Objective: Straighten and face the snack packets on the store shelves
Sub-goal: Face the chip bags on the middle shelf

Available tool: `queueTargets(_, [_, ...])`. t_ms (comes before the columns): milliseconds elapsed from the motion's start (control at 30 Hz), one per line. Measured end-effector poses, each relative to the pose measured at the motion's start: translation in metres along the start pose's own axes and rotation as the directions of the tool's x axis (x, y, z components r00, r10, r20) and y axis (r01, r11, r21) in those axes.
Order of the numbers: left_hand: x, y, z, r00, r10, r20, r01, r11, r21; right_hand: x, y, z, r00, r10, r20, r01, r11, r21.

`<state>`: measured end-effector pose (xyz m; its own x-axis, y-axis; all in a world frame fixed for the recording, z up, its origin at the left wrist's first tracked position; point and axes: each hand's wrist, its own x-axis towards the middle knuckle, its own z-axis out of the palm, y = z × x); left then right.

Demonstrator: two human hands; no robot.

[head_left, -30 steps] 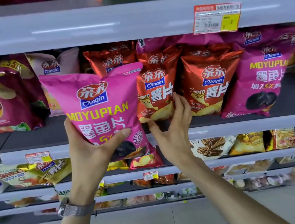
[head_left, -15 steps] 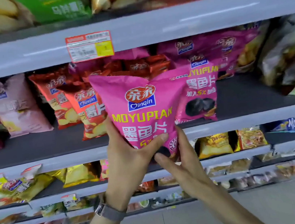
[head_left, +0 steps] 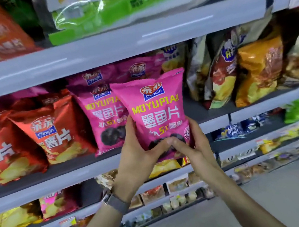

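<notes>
The left hand [head_left: 137, 153] and right hand [head_left: 194, 146] clasp the bottom of the glossy pink foil snack packet [head_left: 155, 108], held before the grey metal shelf [head_left: 40, 188] — best stood upright, label outward, beside its standing pink twin packet [head_left: 103, 119].

Upright pink packet [head_left: 156, 110], label forward

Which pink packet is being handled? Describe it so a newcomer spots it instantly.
Find the grey middle shelf holding the red bags. In front of its edge, the left hand and right hand grip a pink MOYUPIAN packet by its bottom. Unlike the matching pink bag standing beside it, this one is held off the shelf.
</notes>
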<state>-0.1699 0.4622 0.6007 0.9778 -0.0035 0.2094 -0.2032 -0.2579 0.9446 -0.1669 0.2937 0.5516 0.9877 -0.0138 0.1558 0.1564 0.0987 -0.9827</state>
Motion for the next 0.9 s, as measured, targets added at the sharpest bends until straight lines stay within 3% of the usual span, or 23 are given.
queueTargets(267, [0.039, -0.017, 0.021, 0.997, -0.072, -0.007, 0.073, 0.985, 0.158, 0.066, 0.003, -0.025, 1.000, 0.006, 0.011, -0.006, 1.000, 0.009])
queueTargets(433, [0.061, -0.030, 0.021, 0.995, -0.081, -0.051, 0.089, 0.984, 0.156, 0.099, 0.009, -0.028, 0.998, 0.015, 0.063, -0.013, 0.999, -0.032])
queueTargets(900, [0.063, -0.041, 0.014, 0.994, -0.089, 0.067, 0.071, 0.969, 0.237, 0.132, 0.011, -0.045, 0.946, 0.189, 0.262, -0.108, 0.949, -0.295])
